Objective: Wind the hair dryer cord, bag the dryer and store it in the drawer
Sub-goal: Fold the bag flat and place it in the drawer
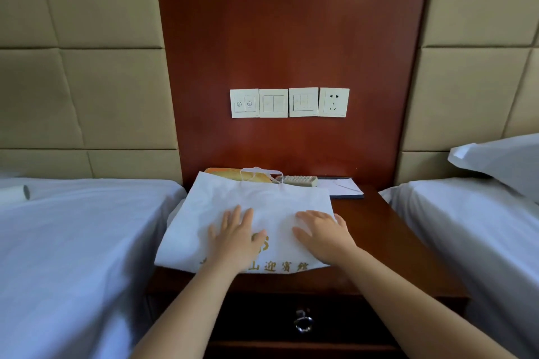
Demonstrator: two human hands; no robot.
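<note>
Here I see my left hand (233, 237) and right hand (322, 237) pressed flat, fingers spread, on a white drawstring bag (250, 201), half covering gold characters "山迎賓館".

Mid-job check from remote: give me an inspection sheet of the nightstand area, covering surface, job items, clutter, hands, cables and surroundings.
Surface: wooden nightstand, mostly covered by the bag.
Job's things: white drawstring bag lies flat, gold print at its near edge; hair dryer not visible. Drawer below is shut, ring pull hanging.
Clutter: remote control, notepad and an orange item behind the bag.
Grips: left hand and right hand both pressed flat and open on the bag.
Cables: nothing seen; wall socket is unplugged.
Surroundings: beds on both sides, pillow on the right one, white roll on the left one.
</note>
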